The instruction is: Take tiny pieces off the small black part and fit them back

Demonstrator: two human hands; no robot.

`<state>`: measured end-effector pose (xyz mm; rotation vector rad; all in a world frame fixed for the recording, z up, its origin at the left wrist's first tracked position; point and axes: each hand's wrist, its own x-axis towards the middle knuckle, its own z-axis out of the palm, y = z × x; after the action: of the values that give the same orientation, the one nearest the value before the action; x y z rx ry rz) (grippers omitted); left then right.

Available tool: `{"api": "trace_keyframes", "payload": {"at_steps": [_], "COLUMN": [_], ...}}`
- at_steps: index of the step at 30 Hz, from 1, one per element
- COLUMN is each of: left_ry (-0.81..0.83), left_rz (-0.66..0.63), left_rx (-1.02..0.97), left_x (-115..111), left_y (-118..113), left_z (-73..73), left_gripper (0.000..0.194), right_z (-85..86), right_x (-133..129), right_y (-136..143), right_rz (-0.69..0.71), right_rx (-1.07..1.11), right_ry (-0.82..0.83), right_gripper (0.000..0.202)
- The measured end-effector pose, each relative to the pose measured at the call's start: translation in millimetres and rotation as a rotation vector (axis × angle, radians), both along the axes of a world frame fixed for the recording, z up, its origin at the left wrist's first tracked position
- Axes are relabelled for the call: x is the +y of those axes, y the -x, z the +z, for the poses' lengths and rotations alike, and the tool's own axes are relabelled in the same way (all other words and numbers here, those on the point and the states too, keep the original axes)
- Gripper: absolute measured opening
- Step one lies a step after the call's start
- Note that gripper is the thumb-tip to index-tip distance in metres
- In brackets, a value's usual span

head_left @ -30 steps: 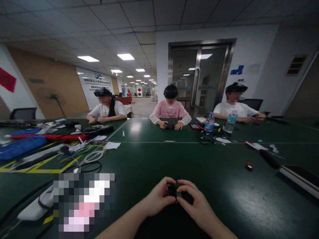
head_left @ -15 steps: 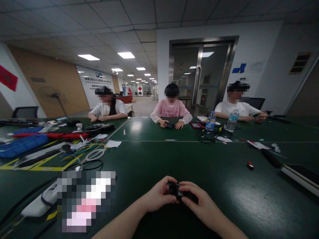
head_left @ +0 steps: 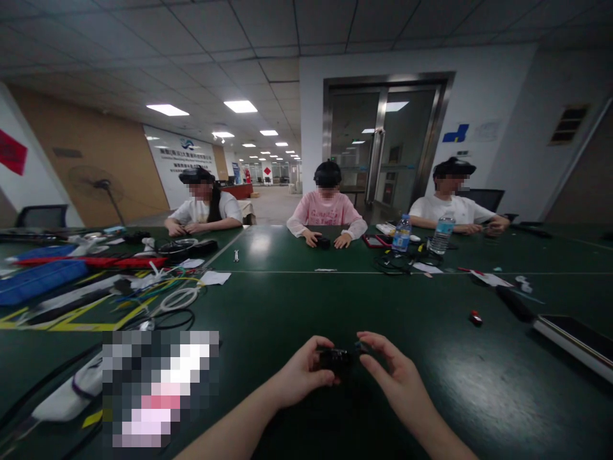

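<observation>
In front of me, just above the table, my left hand (head_left: 306,370) is closed around a small black block-like object (head_left: 335,359), thumb on the near side and fingers on the far side. What exactly it is cannot be made out. To its right is my right hand (head_left: 393,367), thumb and fingertips curled around a small dark piece (head_left: 357,348) too blurred to name. Whether that piece touches the black object is unclear.
A dark green table (head_left: 268,306) spreads out ahead. Cables (head_left: 179,299), a white power strip (head_left: 67,393) and a blue tray (head_left: 43,281) lie left. A small red-and-black item (head_left: 475,318) and a phone-like slab (head_left: 579,345) lie right. Several people sit opposite beyond bottles (head_left: 441,235).
My right hand has drawn slightly right, off the black object, with a small dark piece at its fingertips. My left hand keeps its hold. Opposite, the middle person's dark object has turned.
</observation>
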<state>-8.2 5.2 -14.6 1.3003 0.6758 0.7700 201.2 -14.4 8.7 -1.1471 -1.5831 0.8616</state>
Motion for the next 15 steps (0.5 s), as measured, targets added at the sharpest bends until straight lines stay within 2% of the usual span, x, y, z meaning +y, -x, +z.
{"api": "trace_keyframes", "payload": {"at_steps": [9, 15], "left_ry": [0.047, 0.033], "left_rz": [0.003, 0.065], "left_rx": [0.009, 0.019], "left_x": [-4.3, -4.9], "left_y": [2.7, 1.9], "left_z": [10.4, 13.7], "left_gripper": [0.046, 0.047], "right_z": [0.3, 2.8], "right_x": [10.6, 12.9], "right_y": [-16.2, -20.7], "right_rz": [-0.117, -0.153], "right_rx": [0.344, 0.553], "right_ry": [0.105, 0.142], "right_gripper": [0.041, 0.045]}}
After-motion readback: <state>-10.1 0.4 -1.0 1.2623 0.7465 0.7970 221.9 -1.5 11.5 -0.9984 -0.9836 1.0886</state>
